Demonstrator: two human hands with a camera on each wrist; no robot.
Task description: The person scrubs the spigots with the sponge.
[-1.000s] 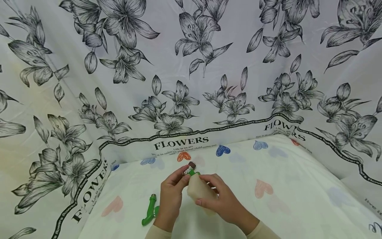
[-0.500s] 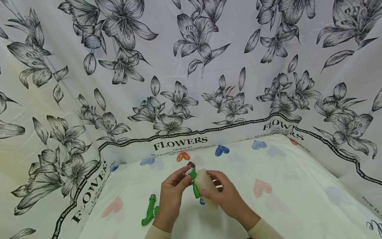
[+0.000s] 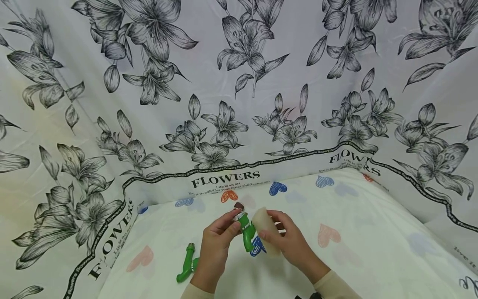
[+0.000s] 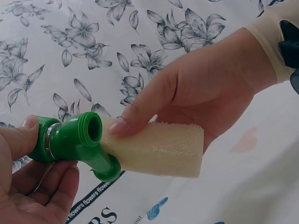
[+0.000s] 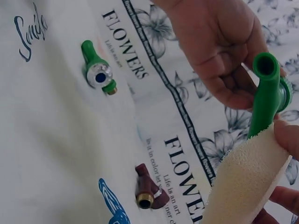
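My left hand (image 3: 217, 238) pinches a green plastic tap (image 3: 248, 237) by one end, between thumb and fingers. Its spout points down and toward me, and in the left wrist view the tap's threaded opening (image 4: 95, 128) faces the camera. A pale beige sponge (image 3: 264, 220) is gripped in my right hand (image 3: 289, 241), thumb on the near face. In both wrist views the sponge overlaps the tap's spout side; whether they touch I cannot tell.
A second green tap (image 5: 96, 63) with a clear round end lies on the sheet to the left. Beyond my left hand lies a dark red tap (image 5: 152, 189) with a brass-coloured end. A flower-printed curtain (image 3: 239, 124) rises behind the heart-patterned sheet (image 3: 358, 232).
The sponge has shifted right, off the green tap it mostly covered, so the tap's body and spout now show. My left hand has stayed nearly in place.
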